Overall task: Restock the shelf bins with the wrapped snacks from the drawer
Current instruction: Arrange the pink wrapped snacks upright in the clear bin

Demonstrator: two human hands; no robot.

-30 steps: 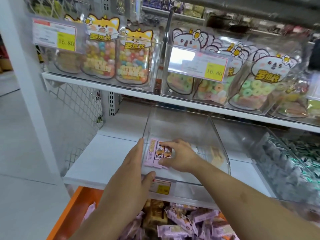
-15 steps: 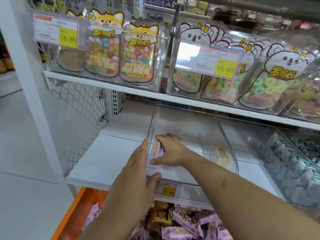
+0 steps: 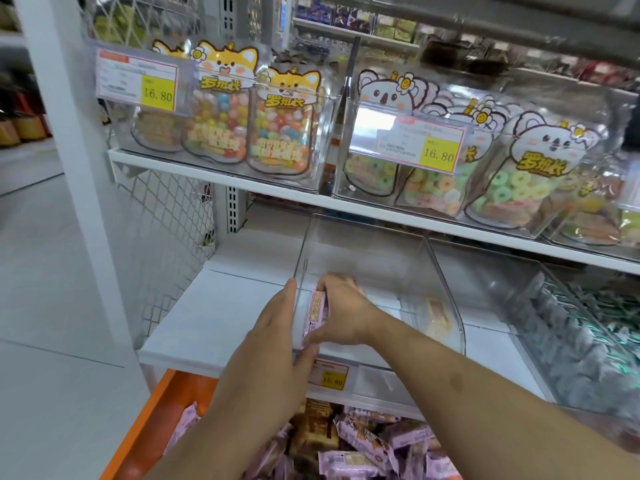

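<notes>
Orange drawer (image 3: 145,424): it stands pulled out nearest us, under the shelf, and we see it heaped with pink-wrapped snacks (image 3: 360,445) and some brown ones.
Left hand (image 3: 273,344): we lay it flat against the outside of the clear bin's left wall, fingers straight, thumb at the front lip; it steadies the bin and grasps nothing.
Right hand (image 3: 341,313): we reach inside the bin and curl the fingers over a small stack of pink packets (image 3: 314,311), pressing them on edge against the left wall.
Clear bin (image 3: 433,271): apart from that stack and one pale wrapped piece (image 3: 438,317) by the right wall, it looks nearly bare.
Progress: we judge the restock barely begun; only a first few packets are in, and most of the stock waits in the drawer.
Neighbour bin (image 3: 571,334): to the right, it looks full of silvery-green wrapped sweets.
Upper shelf (image 3: 221,174): candy jars behind 16.80 price tags.
</notes>
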